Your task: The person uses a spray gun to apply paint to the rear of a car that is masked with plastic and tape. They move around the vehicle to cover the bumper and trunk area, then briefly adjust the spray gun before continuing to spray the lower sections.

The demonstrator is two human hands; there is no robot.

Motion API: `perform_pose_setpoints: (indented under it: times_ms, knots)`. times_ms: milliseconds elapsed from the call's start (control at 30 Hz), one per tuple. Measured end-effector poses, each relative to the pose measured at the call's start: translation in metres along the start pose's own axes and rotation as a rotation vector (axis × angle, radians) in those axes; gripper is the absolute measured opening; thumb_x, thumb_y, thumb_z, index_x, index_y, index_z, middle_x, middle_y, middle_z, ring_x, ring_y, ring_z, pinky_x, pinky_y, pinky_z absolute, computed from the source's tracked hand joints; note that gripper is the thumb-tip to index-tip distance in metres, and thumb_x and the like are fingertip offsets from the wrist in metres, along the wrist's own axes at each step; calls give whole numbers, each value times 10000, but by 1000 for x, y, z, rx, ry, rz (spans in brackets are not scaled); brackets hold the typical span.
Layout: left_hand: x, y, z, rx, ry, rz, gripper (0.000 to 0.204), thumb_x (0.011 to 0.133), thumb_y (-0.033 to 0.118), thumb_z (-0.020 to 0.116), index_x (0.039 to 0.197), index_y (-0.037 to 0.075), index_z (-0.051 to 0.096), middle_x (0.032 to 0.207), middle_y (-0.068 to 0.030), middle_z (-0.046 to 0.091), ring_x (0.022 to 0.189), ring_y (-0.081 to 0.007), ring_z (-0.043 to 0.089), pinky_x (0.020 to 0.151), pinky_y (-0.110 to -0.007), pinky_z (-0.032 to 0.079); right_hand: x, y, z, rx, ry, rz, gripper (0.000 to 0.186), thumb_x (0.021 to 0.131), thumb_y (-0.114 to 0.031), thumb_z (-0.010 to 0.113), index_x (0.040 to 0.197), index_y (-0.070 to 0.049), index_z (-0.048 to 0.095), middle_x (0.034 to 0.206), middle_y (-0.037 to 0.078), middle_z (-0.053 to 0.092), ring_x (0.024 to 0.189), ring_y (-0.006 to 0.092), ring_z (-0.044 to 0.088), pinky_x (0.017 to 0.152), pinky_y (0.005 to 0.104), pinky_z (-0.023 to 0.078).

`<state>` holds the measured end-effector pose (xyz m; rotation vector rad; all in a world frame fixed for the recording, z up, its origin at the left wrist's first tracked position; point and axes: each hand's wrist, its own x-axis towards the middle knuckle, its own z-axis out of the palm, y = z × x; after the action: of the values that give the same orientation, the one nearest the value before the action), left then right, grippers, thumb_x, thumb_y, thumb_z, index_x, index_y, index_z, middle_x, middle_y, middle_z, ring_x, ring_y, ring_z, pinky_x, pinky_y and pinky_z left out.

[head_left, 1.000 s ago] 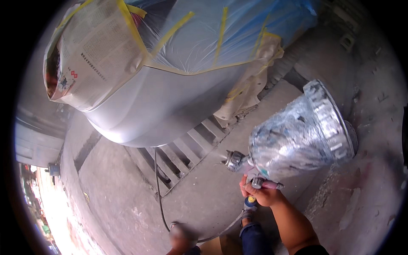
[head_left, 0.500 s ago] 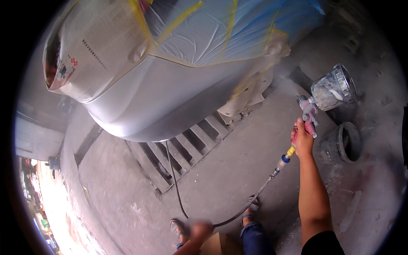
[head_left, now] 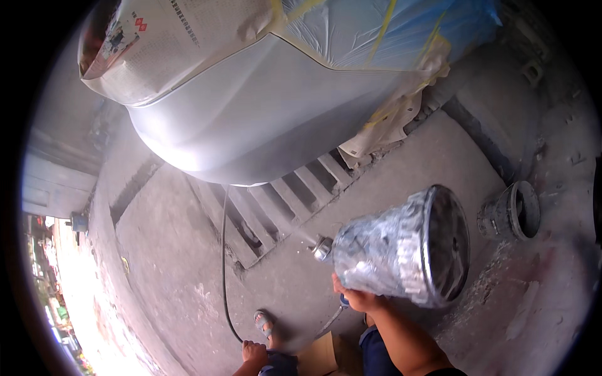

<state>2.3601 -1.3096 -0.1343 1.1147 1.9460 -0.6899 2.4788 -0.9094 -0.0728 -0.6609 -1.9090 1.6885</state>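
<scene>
My right hand (head_left: 357, 297) grips a spray gun, its handle mostly hidden beneath the big paint-smeared cup (head_left: 382, 250). The gun's nozzle (head_left: 322, 249) points left toward the car, and a faint mist leaves it. My left hand (head_left: 254, 353) is closed on a dark air hose (head_left: 224, 269) low in the picture. Ahead stands a silver-grey car bumper (head_left: 251, 119), its lower side in shadow. Printed newspaper (head_left: 182, 37) and clear and blue plastic film (head_left: 357, 31), fixed with yellow tape, cover the car above it.
A slotted floor grate (head_left: 276, 213) lies under the bumper. To the right a dirty bucket (head_left: 509, 212) lies tilted on the grey floor. Between my legs sits a brown cardboard box (head_left: 318, 356), beside my sandalled foot (head_left: 263, 321). Bright light fills the left edge.
My right hand has swung the spray gun left and nearer to me, so its cup looks much larger. My left hand has shifted left and down. The bumper sits higher in view.
</scene>
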Motion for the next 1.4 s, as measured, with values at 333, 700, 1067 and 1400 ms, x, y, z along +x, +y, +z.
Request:
perform_pose_setpoints:
  times_ms: [333, 700, 1067, 1400]
  knots:
    - [62, 108, -75, -325, 244, 208, 161, 744, 293, 590, 757, 140, 636, 760, -92, 643, 813, -275, 611, 788, -401, 399, 82, 6, -167, 237, 749, 228, 255, 909, -322, 549, 866, -73, 515, 683, -2, 486, 564, 78, 474, 496, 207, 369]
    - [30, 27, 16, -214, 107, 47, 141, 763, 236, 542, 787, 148, 651, 809, -69, 665, 854, -221, 619, 802, -383, 389, 21, 31, 29, -107, 210, 26, 135, 924, -197, 485, 924, -72, 538, 737, 22, 524, 672, 118, 512, 603, 252, 420]
    - [21, -56, 19, -88, 42, -46, 138, 743, 175, 525, 762, 137, 656, 807, -69, 666, 864, -220, 613, 829, -388, 383, 29, 13, 65, -292, 124, -109, 179, 912, -197, 470, 796, -66, 508, 660, 34, 495, 653, 127, 493, 566, 258, 367]
    - [95, 61, -48, -354, 263, 106, 128, 774, 254, 569, 751, 136, 612, 771, -59, 640, 858, -236, 598, 786, -390, 407, 65, 61, -70, 93, 787, 162, 225, 903, -299, 558, 869, -79, 525, 693, -8, 502, 569, 71, 463, 490, 213, 361]
